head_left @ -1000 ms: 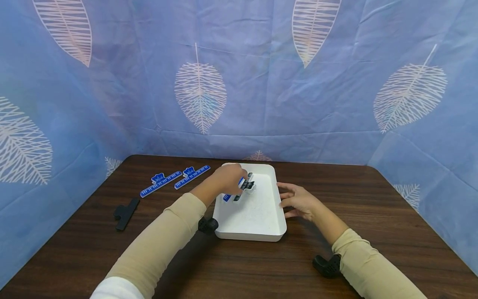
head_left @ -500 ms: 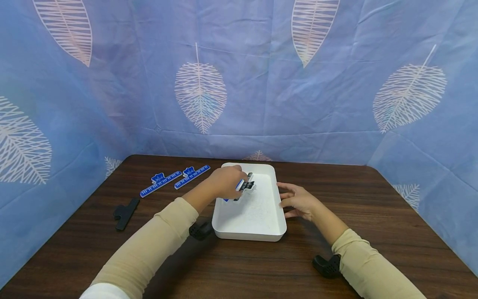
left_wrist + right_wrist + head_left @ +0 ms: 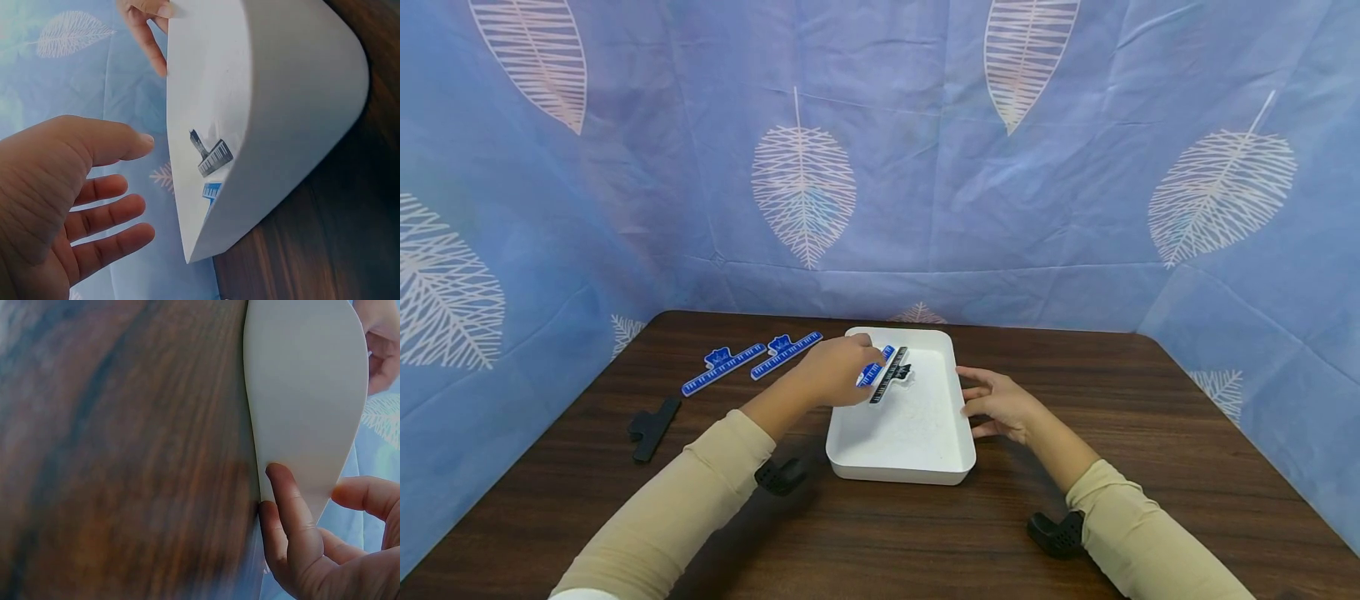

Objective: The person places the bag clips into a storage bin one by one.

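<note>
A white tray (image 3: 917, 450) stands on the table with two piano-key clips inside, one black and white (image 3: 887, 381), the other blue and white (image 3: 871, 374). They lie side by side near the tray's left wall. My left hand (image 3: 842, 369) hovers over that wall and hides part of the blue clip in the head view. In the left wrist view the left hand's fingers (image 3: 109, 247) are spread apart from the thumb, with nothing between them. My right hand (image 3: 1000, 404) touches the tray's right side, fingertips (image 3: 281, 475) against the outer wall and at the rim.
Two more blue piano-key clips (image 3: 722, 369) (image 3: 785, 354) lie on the dark wood table (image 3: 895, 542) to the tray's left. Nearer the left edge is a plain black clip (image 3: 653, 429). A blue leaf-print cloth (image 3: 880, 208) hangs behind the table.
My left hand has let go of the blue clip in the tray and drawn back to the left, uncovering more of it. The right hand and the tray have not moved.
</note>
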### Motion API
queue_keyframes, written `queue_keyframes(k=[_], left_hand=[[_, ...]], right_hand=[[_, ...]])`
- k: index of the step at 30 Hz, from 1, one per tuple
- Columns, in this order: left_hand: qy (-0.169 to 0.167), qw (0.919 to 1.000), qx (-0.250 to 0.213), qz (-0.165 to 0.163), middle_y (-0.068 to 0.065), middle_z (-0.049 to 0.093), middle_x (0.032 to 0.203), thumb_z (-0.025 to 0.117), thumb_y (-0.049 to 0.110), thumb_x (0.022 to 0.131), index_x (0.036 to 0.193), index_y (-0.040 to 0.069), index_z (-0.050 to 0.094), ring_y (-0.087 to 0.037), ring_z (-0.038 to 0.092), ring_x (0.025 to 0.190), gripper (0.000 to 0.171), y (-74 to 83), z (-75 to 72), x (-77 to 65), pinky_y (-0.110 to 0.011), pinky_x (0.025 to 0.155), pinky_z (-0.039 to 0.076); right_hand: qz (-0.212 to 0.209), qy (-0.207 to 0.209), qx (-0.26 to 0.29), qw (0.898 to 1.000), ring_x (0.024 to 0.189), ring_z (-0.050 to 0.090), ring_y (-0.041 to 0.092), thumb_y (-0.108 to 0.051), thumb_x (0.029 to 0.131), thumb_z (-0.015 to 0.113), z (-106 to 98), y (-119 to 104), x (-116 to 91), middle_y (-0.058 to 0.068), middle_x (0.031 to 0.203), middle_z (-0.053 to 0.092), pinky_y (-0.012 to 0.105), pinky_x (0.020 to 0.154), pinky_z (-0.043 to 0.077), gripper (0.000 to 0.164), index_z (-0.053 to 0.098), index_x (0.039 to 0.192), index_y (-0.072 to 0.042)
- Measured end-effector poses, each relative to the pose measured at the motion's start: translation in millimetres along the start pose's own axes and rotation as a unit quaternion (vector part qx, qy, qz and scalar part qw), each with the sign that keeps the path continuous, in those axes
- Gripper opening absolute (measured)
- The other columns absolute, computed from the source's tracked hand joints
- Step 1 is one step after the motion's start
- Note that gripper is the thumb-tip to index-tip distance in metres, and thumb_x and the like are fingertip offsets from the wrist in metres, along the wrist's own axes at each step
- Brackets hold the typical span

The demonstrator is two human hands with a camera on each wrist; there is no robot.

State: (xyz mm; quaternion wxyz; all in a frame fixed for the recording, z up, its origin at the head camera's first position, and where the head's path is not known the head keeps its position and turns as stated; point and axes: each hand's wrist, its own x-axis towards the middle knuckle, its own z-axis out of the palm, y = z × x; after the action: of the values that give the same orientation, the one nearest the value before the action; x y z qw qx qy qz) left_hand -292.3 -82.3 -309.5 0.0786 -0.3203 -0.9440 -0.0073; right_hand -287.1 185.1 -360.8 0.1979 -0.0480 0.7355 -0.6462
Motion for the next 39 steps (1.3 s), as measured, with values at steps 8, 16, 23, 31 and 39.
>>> queue_keyframes(k=[8,16,23,31,39], left_hand=[[0.015,0.9998,-0.007,-0.007,0.003,0.056,0.095,0.068,0.029,0.074,0.11,0.022,0.063,-0.008,0.051,0.073,0.037,-8.0,-0.3,-13.5,-0.024,0.065,0.047],[0.047,0.9987,-0.011,-0.018,0.006,0.054,0.089,0.069,0.027,0.071,0.105,0.022,0.065,-0.005,0.045,0.059,0.035,-19.2,-0.5,-27.8,-0.019,0.048,0.038],[0.06,0.9978,-0.016,-0.025,0.002,0.058,0.092,0.07,0.027,0.071,0.102,0.019,0.066,-0.006,0.047,0.065,0.032,-29.2,-4.6,-42.9,-0.02,0.053,0.042],[0.079,0.9963,-0.024,-0.025,0.002,0.057,0.094,0.071,0.026,0.069,0.099,0.017,0.066,-0.008,0.053,0.072,0.031,-44.9,-5.7,-60.2,-0.026,0.06,0.047],[0.082,0.9952,-0.03,-0.043,0.001,0.057,0.096,0.073,0.024,0.068,0.098,0.017,0.066,-0.011,0.055,0.078,0.032,-55.1,-8.7,-77.0,-0.03,0.064,0.048]], right_hand=[[0.001,0.003,-0.002,1.0,0.098,0.055,0.035,0.008,0.076,0.057,0.5,-1.1,-0.2,0.027,0.128,0.038,0.047,0.067,0.05,0.075,0.023,0.14,-0.013],[0.001,0.003,-0.002,1.0,0.099,0.054,0.036,0.008,0.076,0.057,1.2,-2.6,-1.1,0.027,0.129,0.038,0.048,0.067,0.049,0.076,0.022,0.14,-0.013],[0.001,0.002,-0.005,1.0,0.1,0.053,0.037,0.007,0.077,0.057,1.0,-2.8,-1.2,0.028,0.129,0.037,0.047,0.067,0.049,0.075,0.022,0.14,-0.013],[0.003,0.001,0.003,1.0,0.1,0.053,0.037,0.008,0.077,0.056,1.4,-2.0,-1.5,0.028,0.128,0.038,0.048,0.068,0.049,0.074,0.023,0.14,-0.013],[0.002,0.001,0.001,1.0,0.099,0.054,0.037,0.008,0.076,0.056,1.3,-1.1,-1.0,0.028,0.127,0.039,0.048,0.067,0.049,0.074,0.023,0.14,-0.012]])
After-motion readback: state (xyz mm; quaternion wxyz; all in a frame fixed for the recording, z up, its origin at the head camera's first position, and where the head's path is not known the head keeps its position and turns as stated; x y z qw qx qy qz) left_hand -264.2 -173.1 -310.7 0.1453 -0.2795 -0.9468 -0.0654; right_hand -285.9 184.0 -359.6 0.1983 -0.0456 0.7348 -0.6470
